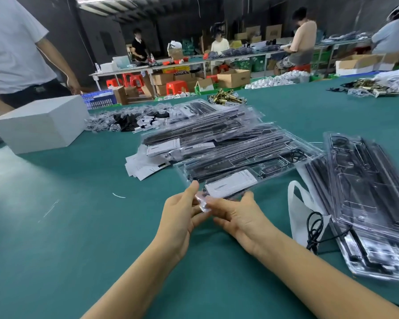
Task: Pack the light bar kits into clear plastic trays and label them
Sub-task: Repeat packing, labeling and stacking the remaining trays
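Both hands meet at the near corner of the packed tray (244,164) on the green worktop (78,226). Your left hand (182,217) and right hand (237,217) pinch a small clear film piece (203,202), probably a sticker or backing. Peel slowly, keep it flat, and set it squarely beside the white card (230,184); the finished trays (366,203) lie to the right.

we hold a small clear piece (202,201) between our left hand (182,217) and right hand (237,217), pinched over the green table (55,226). just beyond lies a packed tray (247,162) with a white label (230,184), and a heap of trays (205,132) behind it. more trays (366,199) sit to the right on a white bag (302,215). a white box (42,125) stands far left.
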Tool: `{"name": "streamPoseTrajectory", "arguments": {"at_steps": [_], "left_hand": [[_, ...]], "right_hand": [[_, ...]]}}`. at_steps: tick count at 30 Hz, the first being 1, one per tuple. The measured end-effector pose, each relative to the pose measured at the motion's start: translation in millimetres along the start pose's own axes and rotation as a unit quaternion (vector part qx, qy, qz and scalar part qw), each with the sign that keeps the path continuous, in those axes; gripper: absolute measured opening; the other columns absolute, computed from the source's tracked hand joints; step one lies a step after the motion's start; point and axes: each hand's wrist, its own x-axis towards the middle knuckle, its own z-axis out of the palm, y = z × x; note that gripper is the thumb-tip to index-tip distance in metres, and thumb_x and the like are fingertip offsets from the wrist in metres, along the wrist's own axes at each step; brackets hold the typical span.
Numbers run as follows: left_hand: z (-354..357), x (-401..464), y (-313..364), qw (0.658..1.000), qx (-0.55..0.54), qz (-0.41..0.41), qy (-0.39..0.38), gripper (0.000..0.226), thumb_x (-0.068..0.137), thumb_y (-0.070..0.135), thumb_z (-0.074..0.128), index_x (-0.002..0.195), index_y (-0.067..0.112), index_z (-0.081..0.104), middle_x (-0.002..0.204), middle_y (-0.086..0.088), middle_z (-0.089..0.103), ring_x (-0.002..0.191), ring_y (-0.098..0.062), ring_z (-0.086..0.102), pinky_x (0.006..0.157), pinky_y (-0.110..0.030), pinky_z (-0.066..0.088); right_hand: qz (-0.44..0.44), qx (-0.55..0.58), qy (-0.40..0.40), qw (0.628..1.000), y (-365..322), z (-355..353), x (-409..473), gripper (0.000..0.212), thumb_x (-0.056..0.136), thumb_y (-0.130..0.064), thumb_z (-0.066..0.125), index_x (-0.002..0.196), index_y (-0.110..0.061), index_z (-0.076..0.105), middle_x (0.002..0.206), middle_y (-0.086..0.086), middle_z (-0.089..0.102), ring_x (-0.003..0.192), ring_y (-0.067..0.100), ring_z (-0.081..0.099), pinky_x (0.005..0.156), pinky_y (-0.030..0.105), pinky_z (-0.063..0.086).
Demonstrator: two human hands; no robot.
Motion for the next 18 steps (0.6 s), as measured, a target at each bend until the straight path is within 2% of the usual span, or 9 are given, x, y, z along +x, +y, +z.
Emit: {"name": "streamPoseTrajectory", "arguments": {"at_steps": [4, 6, 10, 13, 16, 18], "left_hand": [[5.2, -4.4, -1.2, 0.999, 0.036, 0.017, -0.019, 0.043, 0.099, 0.025, 0.048, 0.071, 0.013, 0.078, 0.081, -0.012, 0.075, 0.075, -0.020, 0.072, 0.066, -0.021, 0.055], [4.7, -4.8, -1.2, 0.999, 0.042, 0.014, -0.017, 0.043, 0.099, 0.023, 0.048, 0.070, 0.012, 0.078, 0.081, -0.013, 0.074, 0.075, -0.022, 0.073, 0.066, -0.021, 0.055], [2.9, -4.8, -1.5, 0.998, 0.058, -0.015, -0.004, 0.045, 0.094, 0.013, 0.045, 0.059, 0.009, 0.074, 0.074, -0.013, 0.073, 0.068, -0.024, 0.072, 0.062, -0.021, 0.055], [0.1, -2.2, 1.1, 0.996, 0.073, -0.044, 0.023, 0.032, 0.085, 0.006, 0.050, 0.060, 0.003, 0.070, 0.071, -0.016, 0.072, 0.064, -0.025, 0.071, 0.057, -0.022, 0.054], [-2.9, 0.2, 3.6, 0.994, 0.069, -0.079, 0.036, 0.037, 0.080, -0.001, 0.056, 0.048, 0.009, 0.070, 0.064, -0.013, 0.069, 0.058, -0.023, 0.068, 0.053, -0.023, 0.054], [-3.9, 0.3, 4.4, 0.993, 0.064, -0.092, 0.038, 0.040, 0.079, -0.006, 0.056, 0.044, 0.008, 0.068, 0.059, -0.013, 0.067, 0.055, -0.023, 0.068, 0.051, -0.023, 0.054]], "right_hand": [[-0.036, 0.002, 0.064, 0.997, 7.6, 1.4, 3.3, 0.064, 0.070, -0.008, 0.082, 0.116, -0.010, 0.036, 0.105, 0.019, 0.069, 0.080, 0.024, 0.072, 0.064, 0.031, 0.057], [-0.059, -0.041, 0.105, 0.992, 13.2, 0.8, 6.3, 0.056, 0.071, -0.012, 0.081, 0.112, -0.004, 0.044, 0.107, 0.022, 0.066, 0.089, 0.031, 0.070, 0.070, 0.039, 0.059], [-0.089, -0.121, 0.161, 0.976, 20.4, 3.0, 8.3, 0.048, 0.067, -0.021, 0.080, 0.100, -0.004, 0.049, 0.099, 0.019, 0.065, 0.086, 0.031, 0.069, 0.071, 0.048, 0.059], [-0.060, -0.125, 0.125, 0.982, 19.7, 2.5, 7.8, 0.048, 0.075, -0.019, 0.078, 0.104, -0.001, 0.045, 0.105, 0.024, 0.063, 0.089, 0.035, 0.069, 0.071, 0.044, 0.059], [-0.017, -0.105, 0.064, 0.992, 12.6, 0.0, 6.3, 0.042, 0.085, -0.009, 0.071, 0.109, -0.002, 0.038, 0.109, 0.027, 0.062, 0.089, 0.035, 0.069, 0.059, 0.030, 0.055], [0.008, -0.098, 0.025, 0.995, 6.8, -1.0, 5.0, 0.042, 0.087, -0.005, 0.067, 0.113, -0.003, 0.034, 0.103, 0.024, 0.067, 0.080, 0.031, 0.071, 0.057, 0.028, 0.053]]}}
